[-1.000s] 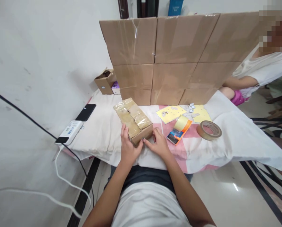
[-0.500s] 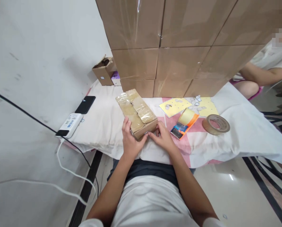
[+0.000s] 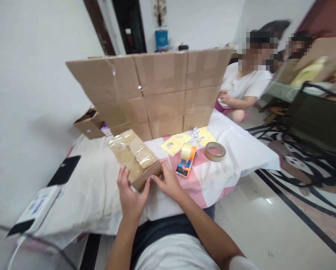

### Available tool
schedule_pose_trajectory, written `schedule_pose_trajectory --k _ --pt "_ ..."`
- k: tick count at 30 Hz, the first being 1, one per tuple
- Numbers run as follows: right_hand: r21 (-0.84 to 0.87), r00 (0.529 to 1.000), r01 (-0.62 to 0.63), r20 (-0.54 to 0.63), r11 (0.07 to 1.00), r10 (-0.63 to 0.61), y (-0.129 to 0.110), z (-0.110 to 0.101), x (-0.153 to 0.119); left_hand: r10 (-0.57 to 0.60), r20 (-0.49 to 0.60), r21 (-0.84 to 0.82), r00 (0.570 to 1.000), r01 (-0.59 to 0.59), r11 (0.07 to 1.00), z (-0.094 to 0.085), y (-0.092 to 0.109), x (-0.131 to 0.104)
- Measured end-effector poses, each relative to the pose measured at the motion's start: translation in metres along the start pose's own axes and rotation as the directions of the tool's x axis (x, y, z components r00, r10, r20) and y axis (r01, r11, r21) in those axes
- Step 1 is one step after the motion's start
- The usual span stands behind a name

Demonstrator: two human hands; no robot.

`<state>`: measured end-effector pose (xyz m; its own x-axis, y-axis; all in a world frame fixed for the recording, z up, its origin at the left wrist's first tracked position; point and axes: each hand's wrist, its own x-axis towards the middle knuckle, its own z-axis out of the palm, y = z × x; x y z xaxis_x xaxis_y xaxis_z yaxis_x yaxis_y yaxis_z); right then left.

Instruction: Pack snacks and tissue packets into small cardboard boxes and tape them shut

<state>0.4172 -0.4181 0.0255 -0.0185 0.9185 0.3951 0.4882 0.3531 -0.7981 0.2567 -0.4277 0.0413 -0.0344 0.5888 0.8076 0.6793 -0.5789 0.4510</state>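
Observation:
A small cardboard box (image 3: pixel 135 153), its top covered with shiny clear tape, lies on the cloth-covered table (image 3: pixel 91 191). My left hand (image 3: pixel 132 193) grips its near left corner, fingers on the top and thumb at the front face. At the near right corner, my right hand (image 3: pixel 168 180) holds the box, its thumb close to the left thumb. Right of the box lies an orange and blue tape dispenser (image 3: pixel 186 163) with a roll of tape in it. Beyond that sits a brown tape roll (image 3: pixel 215 151). Both palms are partly hidden.
A wall of taped cardboard boxes (image 3: pixel 164 95) stands at the back. Yellow patterned sheets (image 3: pixel 176 144) lie before it. On the left are a white power strip (image 3: pixel 36 210), a black phone (image 3: pixel 64 170) and an open carton (image 3: pixel 89 123). Another person (image 3: pixel 241 90) sits behind, right.
The camera view has tilted up and turned right, bringing the room and the seated person into sight. Both hands keep the same hold on the box.

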Motion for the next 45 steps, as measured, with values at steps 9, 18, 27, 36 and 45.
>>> schedule_pose_trajectory --k 9,18,27,36,45 --pt "-0.035 0.827 0.053 -0.558 0.998 -0.063 -0.018 -0.167 -0.017 0.39 -0.074 -0.405 0.918 -0.385 0.829 0.073 0.145 0.084" --pt "-0.077 0.629 -0.334 -0.76 0.939 0.161 0.129 -0.314 -0.002 0.48 0.453 -0.505 0.752 -0.227 0.833 0.307 0.252 0.104" --pt "-0.059 0.516 -0.603 -0.789 0.795 0.333 0.232 -0.298 0.021 0.342 0.664 -0.157 0.665 -0.324 0.933 0.395 0.243 0.098" --pt "-0.071 0.46 -0.736 -0.782 0.674 0.42 0.209 -0.309 0.02 0.271 0.704 -0.189 0.656 -0.195 0.962 0.456 0.248 0.146" --pt "-0.011 0.588 -0.577 -0.699 0.817 0.407 0.107 -0.29 0.035 0.628 0.383 -0.29 0.677 -0.558 0.778 0.195 0.092 0.164"
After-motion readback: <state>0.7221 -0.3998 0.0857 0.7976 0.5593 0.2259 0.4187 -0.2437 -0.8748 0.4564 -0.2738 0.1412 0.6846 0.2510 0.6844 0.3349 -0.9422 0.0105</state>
